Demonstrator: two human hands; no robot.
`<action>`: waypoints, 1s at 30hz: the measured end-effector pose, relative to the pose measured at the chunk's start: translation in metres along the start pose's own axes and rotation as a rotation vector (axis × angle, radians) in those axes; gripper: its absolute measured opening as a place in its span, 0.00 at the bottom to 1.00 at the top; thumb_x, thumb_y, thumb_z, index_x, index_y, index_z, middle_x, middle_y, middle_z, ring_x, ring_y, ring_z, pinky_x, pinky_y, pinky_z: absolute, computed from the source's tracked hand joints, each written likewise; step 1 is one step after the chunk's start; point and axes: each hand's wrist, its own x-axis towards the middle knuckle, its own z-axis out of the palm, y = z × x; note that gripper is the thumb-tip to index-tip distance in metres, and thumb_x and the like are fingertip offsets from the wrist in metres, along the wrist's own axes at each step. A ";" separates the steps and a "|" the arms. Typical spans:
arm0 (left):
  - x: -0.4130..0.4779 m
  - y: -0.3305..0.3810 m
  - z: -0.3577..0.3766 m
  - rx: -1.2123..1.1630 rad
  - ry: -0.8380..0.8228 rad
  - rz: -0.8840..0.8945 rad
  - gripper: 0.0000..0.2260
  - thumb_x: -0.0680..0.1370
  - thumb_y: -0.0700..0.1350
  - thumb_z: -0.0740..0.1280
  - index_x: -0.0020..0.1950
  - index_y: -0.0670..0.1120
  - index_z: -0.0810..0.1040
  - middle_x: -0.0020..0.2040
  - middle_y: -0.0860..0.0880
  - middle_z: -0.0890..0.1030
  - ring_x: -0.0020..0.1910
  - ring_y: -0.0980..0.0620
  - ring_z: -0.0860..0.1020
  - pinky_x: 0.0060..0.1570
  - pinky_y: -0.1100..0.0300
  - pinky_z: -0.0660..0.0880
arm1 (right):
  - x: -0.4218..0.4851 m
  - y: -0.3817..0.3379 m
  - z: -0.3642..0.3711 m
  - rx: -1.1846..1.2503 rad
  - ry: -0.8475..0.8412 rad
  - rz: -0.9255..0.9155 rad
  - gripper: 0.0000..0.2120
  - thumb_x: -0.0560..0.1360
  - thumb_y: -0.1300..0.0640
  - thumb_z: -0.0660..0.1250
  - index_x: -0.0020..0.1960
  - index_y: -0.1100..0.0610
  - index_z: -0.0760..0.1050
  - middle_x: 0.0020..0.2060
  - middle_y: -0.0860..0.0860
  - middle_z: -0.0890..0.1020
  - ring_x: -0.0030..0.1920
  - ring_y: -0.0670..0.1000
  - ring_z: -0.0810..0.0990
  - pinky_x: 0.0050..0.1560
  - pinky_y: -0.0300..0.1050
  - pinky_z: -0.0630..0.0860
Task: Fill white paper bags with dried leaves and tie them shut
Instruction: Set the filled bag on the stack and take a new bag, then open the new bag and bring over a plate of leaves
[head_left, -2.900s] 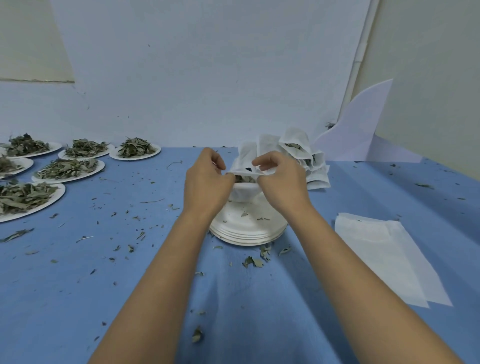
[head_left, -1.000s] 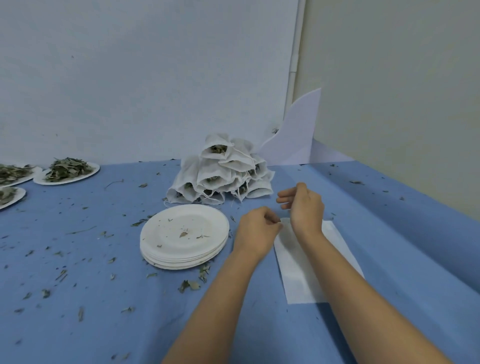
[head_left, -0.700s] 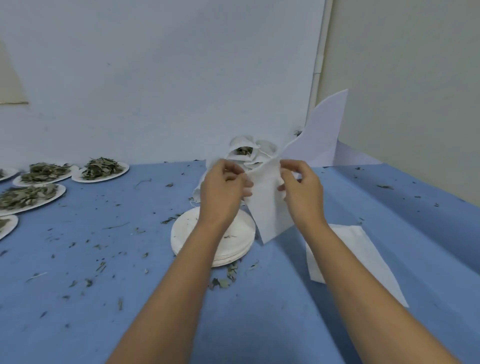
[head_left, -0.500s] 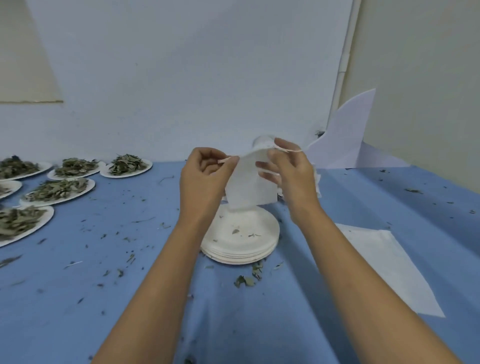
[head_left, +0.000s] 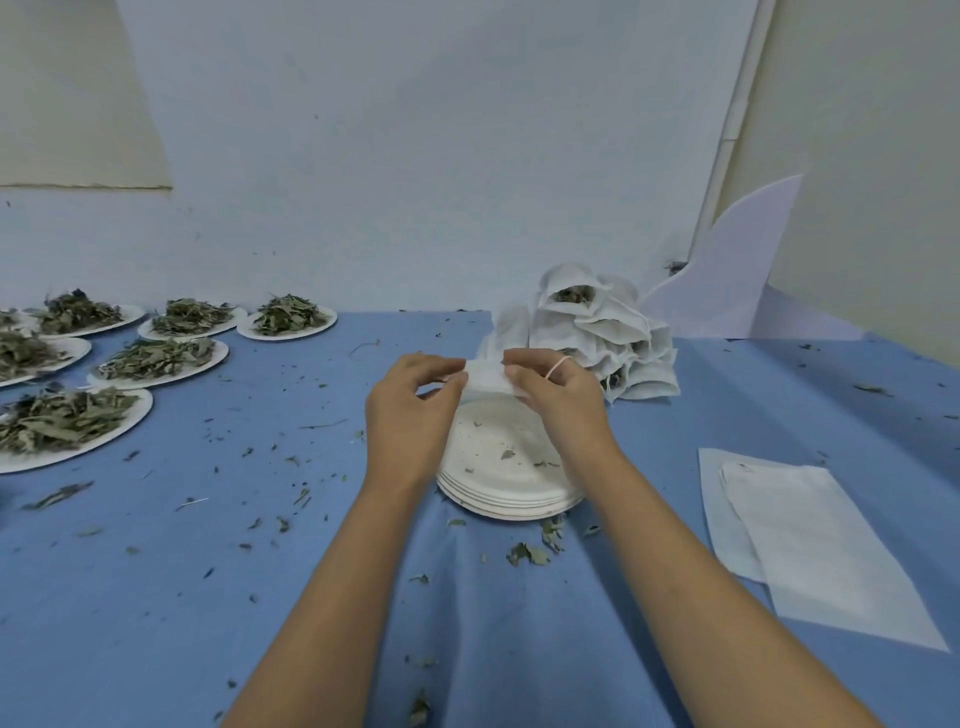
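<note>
While both hands are raised over the middle of the surface (head_left: 208, 613), a white paper bag (head_left: 485, 379) is stretched sideways between them. The left hand (head_left: 410, 415) pinches the bag's left end between thumb and fingertips. The right hand (head_left: 561, 405) pinches its right end, with a thin string (head_left: 557, 366) looped over one finger. The bag looks flattened, and whether anything is inside it cannot be told.

Directly below the hands sits a stack of empty paper plates (head_left: 488, 452); the top one carries only a few leaf bits. Just behind it, by the back wall (head_left: 415, 156), a pile of filled bags (head_left: 608, 338) leans together, and green leaf shows in the open mouth of the topmost one. Far left, well apart from the stack, several plates (head_left: 324, 323) lie close together, each heaped with dried leaves (head_left: 57, 421). To the right of the right forearm, flat bags (head_left: 810, 545) lie overlapped on the blue cloth.

At its far edge the surface meets the wall, and its right edge runs along the side wall, where a white card (head_left: 727, 275) stands in the corner. Between the leaf plates and the stack lies an open blue stretch, dotted with leaf crumbs (head_left: 527, 555), and the near part around both forearms is likewise open.
</note>
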 end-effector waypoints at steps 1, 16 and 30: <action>0.000 -0.001 0.000 0.023 -0.011 0.002 0.06 0.75 0.39 0.70 0.50 0.47 0.83 0.46 0.62 0.78 0.51 0.63 0.77 0.51 0.71 0.74 | 0.002 0.000 -0.002 -0.036 0.009 0.012 0.08 0.73 0.62 0.68 0.47 0.51 0.81 0.47 0.48 0.83 0.44 0.40 0.80 0.47 0.33 0.77; 0.001 -0.011 0.004 0.230 -0.012 0.085 0.05 0.75 0.37 0.68 0.48 0.43 0.82 0.46 0.55 0.78 0.44 0.63 0.76 0.47 0.77 0.68 | -0.001 -0.020 -0.012 -0.997 0.215 -0.087 0.22 0.74 0.45 0.62 0.28 0.57 0.66 0.28 0.49 0.72 0.31 0.51 0.70 0.29 0.42 0.60; -0.003 -0.004 0.012 0.198 -0.033 -0.017 0.06 0.74 0.43 0.68 0.38 0.49 0.80 0.33 0.54 0.80 0.35 0.57 0.78 0.37 0.70 0.73 | -0.004 -0.013 -0.002 -0.788 -0.104 -0.279 0.06 0.73 0.48 0.68 0.47 0.45 0.82 0.53 0.40 0.72 0.57 0.42 0.71 0.49 0.41 0.70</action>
